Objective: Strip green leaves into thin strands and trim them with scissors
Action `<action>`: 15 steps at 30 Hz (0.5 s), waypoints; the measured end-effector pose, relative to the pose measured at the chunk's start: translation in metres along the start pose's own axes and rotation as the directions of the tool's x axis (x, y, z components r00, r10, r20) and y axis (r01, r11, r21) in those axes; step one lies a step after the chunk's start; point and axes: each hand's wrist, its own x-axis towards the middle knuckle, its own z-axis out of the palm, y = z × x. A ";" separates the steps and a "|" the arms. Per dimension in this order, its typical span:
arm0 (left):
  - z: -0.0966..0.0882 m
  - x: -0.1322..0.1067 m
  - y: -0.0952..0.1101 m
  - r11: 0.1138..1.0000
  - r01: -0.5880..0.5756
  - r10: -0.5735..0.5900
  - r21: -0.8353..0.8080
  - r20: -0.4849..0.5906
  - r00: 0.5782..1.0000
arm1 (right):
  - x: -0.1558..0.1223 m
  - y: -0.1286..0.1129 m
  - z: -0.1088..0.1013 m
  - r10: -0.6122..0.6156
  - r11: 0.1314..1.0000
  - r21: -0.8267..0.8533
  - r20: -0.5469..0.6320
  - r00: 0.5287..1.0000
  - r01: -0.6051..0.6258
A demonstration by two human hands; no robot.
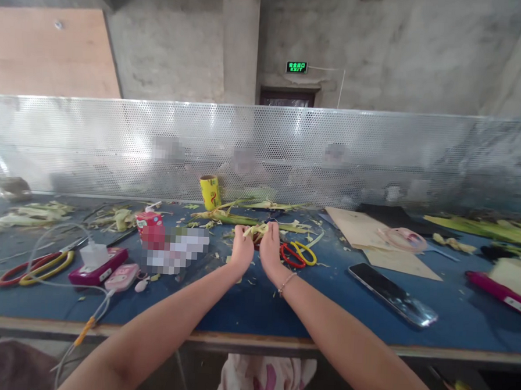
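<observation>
While the left hand [242, 252] and the right hand [270, 249] are holding pale husk strips [257, 228] between narrowly curled fingers, the strips are staying too hidden to count, just above the middle of the blue tabletop [325, 300]. Two pairs of scissors [299, 254] are lying there, one just beside the right hand, one far left. One smartphone [392, 295] is resting rightward, two magenta blocks [91, 277] are flanking the hands, and one yellow roll [210, 193] is standing beyond.
</observation>
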 end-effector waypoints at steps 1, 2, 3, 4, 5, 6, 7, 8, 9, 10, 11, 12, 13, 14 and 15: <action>0.001 -0.001 0.001 1.000 -0.001 0.001 -0.006 -0.008 1.000 | -0.002 -0.002 0.002 0.053 0.998 0.018 -0.043 0.998 -0.052; 0.001 -0.001 0.001 1.000 -0.006 0.006 -0.010 -0.010 1.000 | -0.003 -0.004 0.003 0.096 0.995 0.037 -0.073 0.993 -0.093; 0.001 -0.001 0.001 1.000 -0.017 0.017 -0.013 -0.009 1.000 | -0.004 -0.006 0.004 0.127 0.991 0.054 -0.095 0.987 -0.122; 0.001 -0.001 0.001 0.999 -0.032 0.032 -0.013 0.000 0.999 | -0.004 -0.008 0.004 0.136 0.990 0.061 -0.102 0.985 -0.131; 0.001 0.000 0.000 0.999 -0.051 0.051 -0.008 0.017 0.999 | -0.005 -0.009 0.004 0.143 0.988 0.066 -0.107 0.984 -0.136; 0.001 0.000 -0.001 0.997 -0.072 0.072 -0.004 0.037 0.997 | -0.005 -0.011 0.003 0.149 0.987 0.070 -0.110 0.983 -0.142; 0.001 0.000 -0.002 0.996 -0.094 0.094 -0.001 0.055 0.994 | -0.005 -0.012 0.003 0.154 0.987 0.073 -0.115 0.981 -0.146; 0.001 0.000 -0.003 0.993 -0.116 0.116 -0.002 0.072 0.991 | -0.005 -0.012 0.003 0.156 0.986 0.072 -0.120 0.980 -0.148; 0.001 -0.001 -0.004 0.990 -0.139 0.139 -0.007 0.092 0.986 | -0.005 -0.013 0.002 0.158 0.986 0.072 -0.127 0.979 -0.150; 0.002 -0.001 -0.005 0.987 -0.159 0.159 -0.014 0.114 0.981 | -0.004 -0.013 0.002 0.166 0.985 0.075 -0.130 0.978 -0.157; 0.002 -0.002 -0.006 0.984 -0.180 0.181 -0.020 0.135 0.974 | -0.004 -0.012 0.003 0.181 0.981 0.091 -0.128 0.975 -0.170; 0.002 -0.003 -0.007 0.980 -0.200 0.200 -0.022 0.157 0.967 | -0.004 -0.011 0.003 0.199 0.976 0.115 -0.119 0.973 -0.186; 0.003 -0.004 -0.008 0.976 -0.215 0.215 -0.020 0.178 0.960 | -0.003 -0.010 0.003 0.218 0.970 0.138 -0.111 0.970 -0.202; 0.003 -0.004 -0.008 0.974 -0.224 0.223 -0.019 0.199 0.954 | -0.003 -0.009 0.003 0.233 0.964 0.154 -0.109 0.966 -0.216; 0.003 -0.005 -0.009 0.974 -0.225 0.224 -0.023 0.216 0.950 | -0.002 -0.007 0.003 0.243 0.962 0.157 -0.115 0.963 -0.224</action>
